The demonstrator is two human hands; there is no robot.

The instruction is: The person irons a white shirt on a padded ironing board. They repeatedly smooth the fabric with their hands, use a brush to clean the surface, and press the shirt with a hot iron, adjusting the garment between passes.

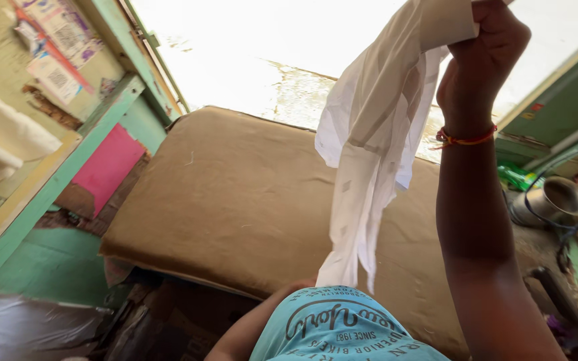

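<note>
Right hand (479,50) grips white cloth (369,134) overhead (hanging down).

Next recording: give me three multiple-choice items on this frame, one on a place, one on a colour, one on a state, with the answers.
1. Where is the thin white cloth?
A. Hanging in the air above the padded brown table top
B. Folded flat on the table top
C. On the floor

2. What colour is the thread band on the raised wrist?
A. Blue
B. Red
C. White

3. How is the raised right hand?
A. Open and flat
B. Resting on the table top
C. Closed on the cloth

Answers: 1 A, the cloth dangles from the raised hand over the table top. 2 B, the band shows red. 3 C, the hand is clenched around the cloth's upper end.
</note>
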